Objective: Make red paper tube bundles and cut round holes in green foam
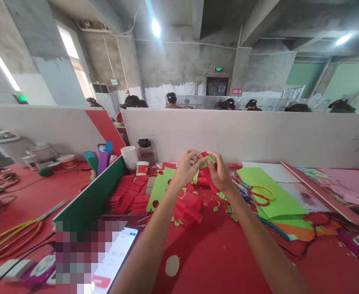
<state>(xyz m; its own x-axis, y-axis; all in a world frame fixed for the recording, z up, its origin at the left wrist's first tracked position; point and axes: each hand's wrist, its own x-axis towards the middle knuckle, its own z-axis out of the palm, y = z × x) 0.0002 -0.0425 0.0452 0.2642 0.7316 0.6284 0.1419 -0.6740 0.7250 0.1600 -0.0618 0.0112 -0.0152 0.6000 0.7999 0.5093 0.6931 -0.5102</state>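
The red paper (pixel 209 176), held just above the worktop (pixel 204 253), could crease or tear if the two hands pull unevenly; a loose pinch could let the green piece (pixel 209 158) slip. The paper looks curved, the green piece against it. The left hand (pixel 185 165) and right hand (pixel 222 174) have fingers nearly closed, pinching it between them. Scissors (pixel 263 196) lie to the right.

From where I stand, the only view comes off the wearer's head, looking forward and down over the forearms, the hands (pixel 220 177) a short reach off, the table (pixel 198 253) below, the room beyond.
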